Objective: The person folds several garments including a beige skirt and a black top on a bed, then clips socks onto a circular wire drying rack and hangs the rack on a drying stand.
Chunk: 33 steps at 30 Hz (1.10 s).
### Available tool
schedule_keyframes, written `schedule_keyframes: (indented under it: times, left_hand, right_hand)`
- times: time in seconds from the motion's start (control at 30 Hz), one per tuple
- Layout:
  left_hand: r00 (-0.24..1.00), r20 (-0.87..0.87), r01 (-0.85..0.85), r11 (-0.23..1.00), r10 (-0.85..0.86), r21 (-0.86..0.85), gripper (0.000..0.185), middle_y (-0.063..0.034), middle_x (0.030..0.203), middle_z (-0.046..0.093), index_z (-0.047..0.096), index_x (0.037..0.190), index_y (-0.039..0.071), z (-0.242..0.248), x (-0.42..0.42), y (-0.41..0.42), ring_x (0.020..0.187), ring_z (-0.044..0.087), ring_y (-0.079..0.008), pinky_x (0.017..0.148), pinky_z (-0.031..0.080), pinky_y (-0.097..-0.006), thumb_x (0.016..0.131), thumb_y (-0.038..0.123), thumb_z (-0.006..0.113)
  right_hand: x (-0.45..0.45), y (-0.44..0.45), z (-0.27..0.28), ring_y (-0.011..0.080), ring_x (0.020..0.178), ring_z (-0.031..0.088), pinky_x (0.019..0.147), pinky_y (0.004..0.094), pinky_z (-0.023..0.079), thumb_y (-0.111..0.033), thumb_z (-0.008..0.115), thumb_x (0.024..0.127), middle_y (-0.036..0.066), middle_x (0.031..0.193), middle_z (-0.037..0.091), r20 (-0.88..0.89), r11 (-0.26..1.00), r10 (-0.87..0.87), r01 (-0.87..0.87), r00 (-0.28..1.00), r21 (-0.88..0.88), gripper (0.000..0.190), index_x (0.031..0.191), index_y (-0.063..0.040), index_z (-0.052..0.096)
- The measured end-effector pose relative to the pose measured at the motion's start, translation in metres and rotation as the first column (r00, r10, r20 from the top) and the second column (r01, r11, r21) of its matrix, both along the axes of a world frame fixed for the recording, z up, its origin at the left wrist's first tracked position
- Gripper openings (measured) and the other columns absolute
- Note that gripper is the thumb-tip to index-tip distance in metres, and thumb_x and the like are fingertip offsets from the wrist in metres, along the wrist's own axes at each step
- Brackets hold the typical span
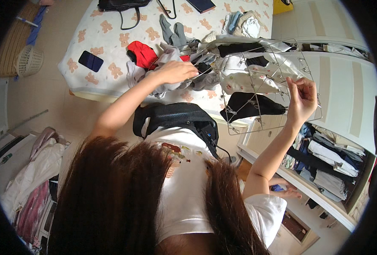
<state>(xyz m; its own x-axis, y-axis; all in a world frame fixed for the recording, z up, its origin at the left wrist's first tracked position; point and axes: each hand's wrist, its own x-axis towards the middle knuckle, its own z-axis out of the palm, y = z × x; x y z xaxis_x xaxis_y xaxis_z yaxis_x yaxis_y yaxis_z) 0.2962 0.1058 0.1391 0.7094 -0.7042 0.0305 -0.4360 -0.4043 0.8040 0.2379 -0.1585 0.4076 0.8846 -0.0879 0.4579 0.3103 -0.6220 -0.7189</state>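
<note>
A wire clip drying rack (254, 86) spreads out at the right front of the bed. My left hand (179, 71) is curled over thin wire at the rack's left side, above a pile of clothes. My right hand (303, 95) is at the rack's right side, thumb raised and fingers bent; whether it pinches a clip or wire is hidden. A black sock (255, 104) lies under the near wires, its narrow end by a clip. Beyond it are a white sock with small coloured prints (250, 83) and more black and white pieces.
On the bear-print bed (108, 41) are a phone (91, 61), a red garment (142, 54), grey socks (174, 33), folded clothes (244, 25) and a black bag (124, 4). An open drawer of clothes (329, 159) juts out at right. Another person's hand (287, 188) shows behind my right arm.
</note>
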Motion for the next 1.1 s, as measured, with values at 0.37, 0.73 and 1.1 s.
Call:
schedule_keyframes:
  times: [0.37, 0.73, 1.1]
  left_hand:
    - [0.981, -0.191, -0.079, 0.968, 0.033, -0.239, 0.03, -0.007, 0.101, 0.067, 0.062, 0.116, 0.011, -0.015, 0.004, -0.057, 0.092, 0.065, -0.0187, 0.08, 0.05, -0.0311, 0.087, 0.019, 0.063]
    - [0.744, -0.665, -0.237, 0.902, -0.07, -0.361, 0.052, -0.0094, 0.091, 0.068, 0.035, 0.133, -0.001, -0.028, 0.009, -0.044, 0.09, 0.063, -0.013, 0.086, 0.046, -0.027, 0.089, 0.008, 0.061]
    - [0.684, -0.725, -0.256, 0.906, -0.076, -0.337, 0.027, 0.005, 0.063, 0.047, 0.064, 0.107, 0.0, 0.011, 0.022, -0.006, 0.056, 0.044, -0.0055, 0.054, 0.036, -0.022, 0.093, 0.022, 0.058]
  right_hand:
    - [-0.022, 0.024, -0.012, 0.0032, 0.069, 0.058, 0.063, 0.0146, 0.044, 0.012, 0.066, 0.081, 0.003, 0.074, 0.061, -0.009, 1.0, 0.01, -0.01, 1.0, 0.016, 0.016, 0.084, 0.001, 0.055]
    - [-0.031, -0.006, -0.029, 0.0008, 0.061, 0.049, 0.056, 0.0134, 0.035, 0.005, 0.07, 0.081, -0.003, 0.07, 0.056, -0.039, 0.986, -0.128, 0.131, 0.991, 0.105, 0.016, 0.082, -0.001, 0.056]
    - [-0.029, -0.065, -0.125, 0.0003, 0.058, 0.037, 0.052, 0.0166, 0.028, -0.002, 0.074, 0.079, -0.008, 0.064, 0.045, -0.311, 0.976, -0.166, 0.202, 0.936, 0.087, 0.017, 0.081, -0.005, 0.057]
